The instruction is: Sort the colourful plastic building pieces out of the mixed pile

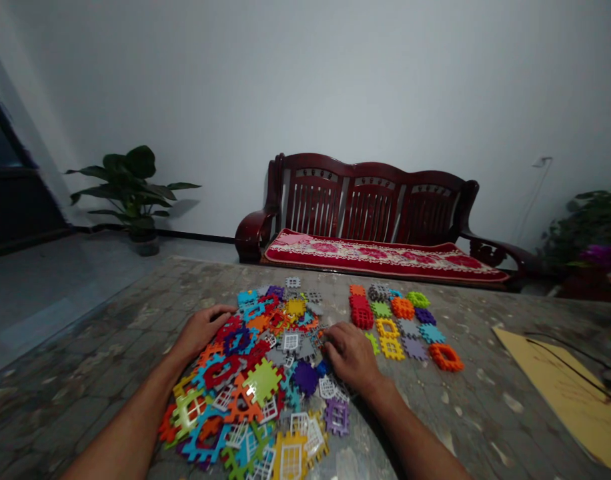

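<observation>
A heap of colourful interlocking plastic building tiles point(263, 381) spreads across the table between my two hands. My left hand point(205, 328) rests at the heap's left edge, its fingers extended over red and blue tiles and holding nothing that I can see. At the right edge, my right hand point(352, 353) has its fingers curled inward, with the fingertips at small grey and orange pieces; whatever they grip is hidden. Near it lie a white window-shaped piece point(291, 342), a dark purple tile point(305, 378) and a light purple frame tile point(337, 417).
Right of my right hand, sorted tiles lie in small groups, among them a red stack point(361, 312), yellow frames point(391, 348) and an orange ring-shaped stack point(446, 357). A yellow sheet point(560, 393) with dark-framed glasses lies farther right. A wooden bench point(370, 207) stands beyond the table.
</observation>
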The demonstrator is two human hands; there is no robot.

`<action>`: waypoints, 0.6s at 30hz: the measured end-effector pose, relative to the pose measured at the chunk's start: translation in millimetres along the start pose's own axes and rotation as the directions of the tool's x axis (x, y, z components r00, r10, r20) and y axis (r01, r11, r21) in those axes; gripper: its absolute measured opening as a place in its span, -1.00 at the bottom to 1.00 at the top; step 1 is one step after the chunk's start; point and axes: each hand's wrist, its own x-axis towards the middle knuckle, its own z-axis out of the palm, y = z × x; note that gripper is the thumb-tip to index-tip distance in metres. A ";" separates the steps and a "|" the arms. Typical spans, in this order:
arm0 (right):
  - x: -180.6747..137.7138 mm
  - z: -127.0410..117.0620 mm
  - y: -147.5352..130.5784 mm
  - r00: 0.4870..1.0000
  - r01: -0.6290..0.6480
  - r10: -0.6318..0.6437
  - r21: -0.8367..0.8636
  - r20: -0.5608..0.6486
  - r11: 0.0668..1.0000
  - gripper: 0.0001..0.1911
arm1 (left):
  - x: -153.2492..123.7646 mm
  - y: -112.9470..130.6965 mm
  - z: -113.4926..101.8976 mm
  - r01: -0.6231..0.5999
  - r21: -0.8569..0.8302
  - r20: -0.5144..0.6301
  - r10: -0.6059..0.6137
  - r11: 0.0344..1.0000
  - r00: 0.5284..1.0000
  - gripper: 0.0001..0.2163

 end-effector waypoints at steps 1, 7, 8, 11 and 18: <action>0.0 1.1 -2.9 1.000 0.004 -0.004 0.021 -0.016 1.000 -0.75 | 0.0 0.0 0.3 -0.001 -0.005 0.001 0.001 1.000 1.000 -0.60; 5.0 12.5 -25.9 0.992 0.127 -0.126 0.201 -0.018 0.971 -0.54 | -0.3 1.3 0.5 0.002 0.005 -0.007 -0.001 1.000 1.000 -0.60; 6.6 13.9 -28.9 0.990 0.141 -0.142 0.207 -0.009 0.968 -0.51 | -0.5 1.3 0.5 -0.005 0.006 -0.007 0.005 1.000 1.000 -0.60; 10.9 16.5 -34.5 0.984 0.165 -0.176 0.209 0.033 0.964 -0.50 | -1.4 1.3 0.5 -0.023 0.007 -0.010 0.023 1.000 1.000 -0.61; 13.7 23.6 -34.1 0.988 0.122 -0.140 0.222 0.064 0.967 -0.75 | -0.4 -0.7 1.0 -0.022 0.024 -0.009 0.022 0.999 1.000 -0.61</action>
